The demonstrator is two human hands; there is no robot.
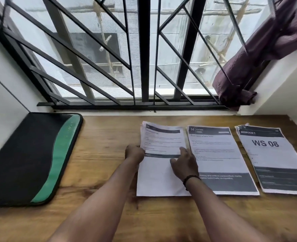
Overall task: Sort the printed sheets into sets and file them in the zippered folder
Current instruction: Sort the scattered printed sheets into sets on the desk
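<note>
Head view, desk (98, 137) under barred window.

Item 1 – left stack of printed sheets (161, 179), w/ a loose top sheet (161, 140) lifted at its near edge. Left hand (134, 153) pinches that sheet's left edge; right hand (183, 163) has fingers curled on its right edge, thumb on the paper below. Exact finger grip blurred.

Item 2 – middle stack (221, 154), headed "34 Kitchen", flat, just beside item 1; right wrist lies over its left margin.

Item 3 – right stack (273, 159), "Bedroom / WS 08", corners ragged at top, near desk's right end.

Item 4 – zippered folder (30, 158), black w/ green band, lying flat at desk's far left, well apart from the sheets. Looks closed; zip pull not clear.

Risks, as judged:
- Top sheet may drag the ones under it askew, since stack isn't squared.
- Right forearm could nudge item 2 out of line when it moves.
- Header text on held sheet blurred; misfiling into wrong set poss.
- Item 3's ragged edges may catch when loaded in folder.

Surroundings: purple curtain (259, 55) bunched at window's right, clear of papers. Nothing lies btwn stacks & folder.
</note>
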